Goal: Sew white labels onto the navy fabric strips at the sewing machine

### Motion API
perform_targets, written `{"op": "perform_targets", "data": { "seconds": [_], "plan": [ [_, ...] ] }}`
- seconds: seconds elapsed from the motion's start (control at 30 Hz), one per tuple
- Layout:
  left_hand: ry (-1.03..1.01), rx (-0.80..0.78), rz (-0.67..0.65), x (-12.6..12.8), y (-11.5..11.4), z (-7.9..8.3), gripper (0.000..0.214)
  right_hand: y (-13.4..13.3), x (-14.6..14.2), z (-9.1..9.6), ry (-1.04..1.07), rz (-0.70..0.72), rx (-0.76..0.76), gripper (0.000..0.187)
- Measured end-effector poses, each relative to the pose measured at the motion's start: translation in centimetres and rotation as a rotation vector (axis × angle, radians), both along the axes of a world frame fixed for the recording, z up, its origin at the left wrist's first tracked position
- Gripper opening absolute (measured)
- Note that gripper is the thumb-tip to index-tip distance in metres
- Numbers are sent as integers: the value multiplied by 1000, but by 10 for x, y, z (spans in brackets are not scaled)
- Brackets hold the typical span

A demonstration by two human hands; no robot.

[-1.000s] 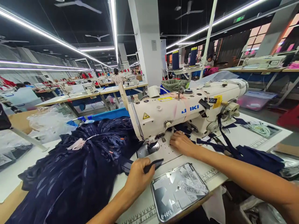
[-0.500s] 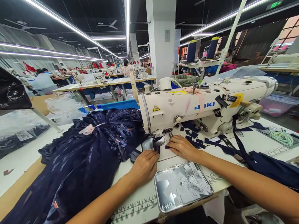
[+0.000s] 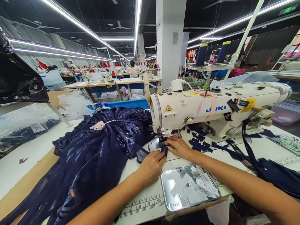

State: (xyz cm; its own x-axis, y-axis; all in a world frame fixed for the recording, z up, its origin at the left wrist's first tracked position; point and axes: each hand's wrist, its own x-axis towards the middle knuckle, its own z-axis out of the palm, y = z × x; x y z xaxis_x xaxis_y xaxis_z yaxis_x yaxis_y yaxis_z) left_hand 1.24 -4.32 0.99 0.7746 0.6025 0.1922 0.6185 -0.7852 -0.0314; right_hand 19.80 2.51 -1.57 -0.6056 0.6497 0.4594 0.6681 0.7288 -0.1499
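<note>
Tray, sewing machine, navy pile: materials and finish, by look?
Tray: likely metal, polished; it shines mirror-like around the labels. Sewing machine: probably painted metal, off-white gloss; smooth highlights, core unseen. Navy pile: thin fabric, seemingly semi-sheer in parts; soft draping folds. Knit or woven, can't tell.

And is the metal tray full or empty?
Neither: printed labels lie scattered in the metal tray, with its bare, shiny bottom showing beside them.
</note>
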Motion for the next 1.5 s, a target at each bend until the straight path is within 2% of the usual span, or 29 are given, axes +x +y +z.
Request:
{"op": "perform_targets", "data": {
  "seconds": [0.23, 0.33, 0.47, 0.6, 0.7, 0.83, 0.97, 1.13, 1.23, 1.33, 1.5],
  "plan": [
    [71, -7, 15, 1, 3, -1, 32, -1, -2, 8, -163, 47, 58, 19],
    [94, -6, 27, 2, 5, -3, 27, 1, -4, 14, -135, 11, -94, 16],
    [118, 2, 37, 5, 7, -5, 23, 7, -6, 17, -13, 44, -326, 18],
    [137, 7, 53, 7, 7, -4, 23, 11, -6, 14, 90, 66, -429, 19],
    [141, -10, 55, 8, 8, -1, 24, 12, -5, 11, 104, 77, -447, 18],
    [136, -32, 58, 10, 10, 4, 24, 11, -2, 8, 85, 87, -379, 14],
    [118, -30, 55, 9, 10, 3, 25, 7, 1, 6, 44, 87, -283, 14],
    [13, -13, 40, 5, 9, -4, 27, -5, 7, 6, -70, 230, 12, 23],
    [-57, -5, 29, 3, 9, -5, 28, -9, 7, 6, -226, 246, 156, 25],
    [-94, 0, 29, 2, 10, -5, 31, -8, 6, 6, -309, 247, 205, 24],
    [-88, -11, 26, 3, 16, -6, 32, -2, 9, 6, -321, 253, 219, 24]
  ]
}}
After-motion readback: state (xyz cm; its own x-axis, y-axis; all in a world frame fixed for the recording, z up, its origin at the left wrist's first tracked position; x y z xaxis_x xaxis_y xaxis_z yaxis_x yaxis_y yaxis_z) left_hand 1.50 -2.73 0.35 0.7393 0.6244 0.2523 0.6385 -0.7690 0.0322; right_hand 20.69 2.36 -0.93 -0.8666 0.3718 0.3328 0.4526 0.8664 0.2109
